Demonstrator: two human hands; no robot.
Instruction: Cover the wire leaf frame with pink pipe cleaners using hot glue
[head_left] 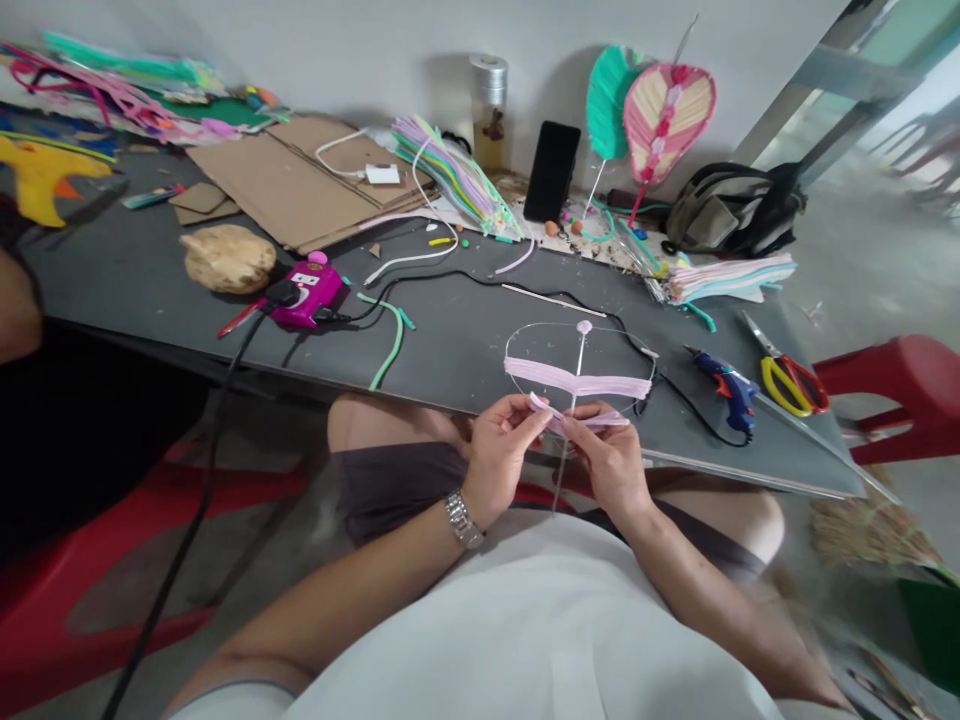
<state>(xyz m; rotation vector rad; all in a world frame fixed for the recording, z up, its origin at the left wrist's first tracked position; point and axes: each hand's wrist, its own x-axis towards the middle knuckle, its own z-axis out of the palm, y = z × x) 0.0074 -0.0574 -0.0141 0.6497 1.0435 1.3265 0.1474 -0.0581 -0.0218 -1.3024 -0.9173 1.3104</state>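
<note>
A round wire frame [529,329] with a centre stick [580,358] lies partly over the table's near edge. A pink pipe-cleaner band [536,373] spans it, and a small pink ball [584,327] tops the stick. Just below that band, my left hand [504,445] pinches the left part of a second pink pipe-cleaner strip [613,420]. My right hand [606,457] pinches the same strip close to the stick. Both thumbs nearly meet in front of the stick, and the fingers behind are partly hidden.
To the right lie a blue glue gun [731,388] and scissors [787,375]. A magenta power strip [309,292] and a tan lump [229,258] sit left. Behind are cardboard [300,190], pipe-cleaner bundles [457,180], a phone [553,172] and two leaf-shaped fans [670,120]. A black cable [480,280] crosses the table.
</note>
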